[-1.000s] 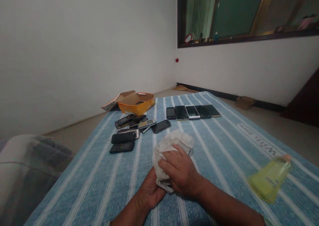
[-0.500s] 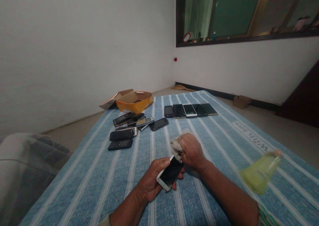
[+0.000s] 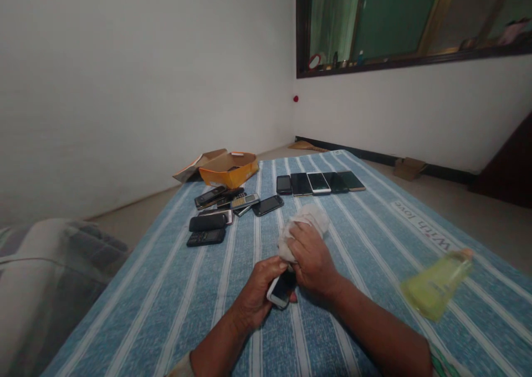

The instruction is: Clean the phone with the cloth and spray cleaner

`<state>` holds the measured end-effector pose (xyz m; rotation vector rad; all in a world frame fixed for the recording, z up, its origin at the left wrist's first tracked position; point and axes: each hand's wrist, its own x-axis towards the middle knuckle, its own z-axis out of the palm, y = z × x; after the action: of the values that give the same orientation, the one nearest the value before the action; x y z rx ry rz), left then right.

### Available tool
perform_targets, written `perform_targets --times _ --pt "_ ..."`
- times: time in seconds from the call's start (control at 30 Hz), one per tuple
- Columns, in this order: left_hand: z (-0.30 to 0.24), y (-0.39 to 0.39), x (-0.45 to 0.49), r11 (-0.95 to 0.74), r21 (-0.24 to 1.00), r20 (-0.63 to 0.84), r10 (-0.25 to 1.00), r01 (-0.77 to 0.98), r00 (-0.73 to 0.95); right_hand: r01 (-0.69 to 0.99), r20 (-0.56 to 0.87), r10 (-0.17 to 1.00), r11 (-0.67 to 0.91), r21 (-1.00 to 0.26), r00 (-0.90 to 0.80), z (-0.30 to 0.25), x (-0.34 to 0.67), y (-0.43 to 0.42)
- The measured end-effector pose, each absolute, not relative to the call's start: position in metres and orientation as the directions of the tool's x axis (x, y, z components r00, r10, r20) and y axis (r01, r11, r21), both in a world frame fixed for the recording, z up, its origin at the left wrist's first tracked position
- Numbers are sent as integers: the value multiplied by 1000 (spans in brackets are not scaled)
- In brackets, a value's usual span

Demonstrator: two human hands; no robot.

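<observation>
White-rimmed, dark-screened smartphone (image 3: 281, 291) is sitting in left hand (image 3: 254, 295), fingers curled around it, above blue-and-white striped fabric (image 3: 199, 310). Right hand (image 3: 311, 260) is clenching a bunched off-white cloth (image 3: 311, 217) at its far end. Far left, assorted phones (image 3: 245, 200) are lying before an open orange cardboard box (image 3: 233, 177); far right, five dark-screened phones (image 3: 319, 183) are forming a row. Yellow-green translucent pouch (image 3: 436, 286) is lying near right.

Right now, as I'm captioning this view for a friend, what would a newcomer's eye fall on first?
Probably the hands at lower centre: the left hand grips a white-edged phone while the right hand holds a whitish cloth at its far end. Next might come the bright orange box, open at the far left of the blue striped cover, and the yellow-green container near its right edge.
</observation>
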<state>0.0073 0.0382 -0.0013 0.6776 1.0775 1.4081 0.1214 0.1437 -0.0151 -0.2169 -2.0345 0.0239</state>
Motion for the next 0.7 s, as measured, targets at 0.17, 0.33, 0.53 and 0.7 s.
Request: perform_targets --times 0.17,0.33,0.53,0.7 --pt "0 40 6 136 900 -205 970 -415 -127 77 874 181 983 -164 -450 -16 127 158" --pt "2 40 8 146 903 -216 967 -404 -135 142 862 302 953 -267 -407 -21 128 163" --pt "-3 39 6 92 911 -186 962 -401 -201 146 863 198 979 -145 -465 -21 122 137" --pt "1 39 4 105 913 -195 961 -393 -194 101 862 168 985 -137 -477 -22 123 147"
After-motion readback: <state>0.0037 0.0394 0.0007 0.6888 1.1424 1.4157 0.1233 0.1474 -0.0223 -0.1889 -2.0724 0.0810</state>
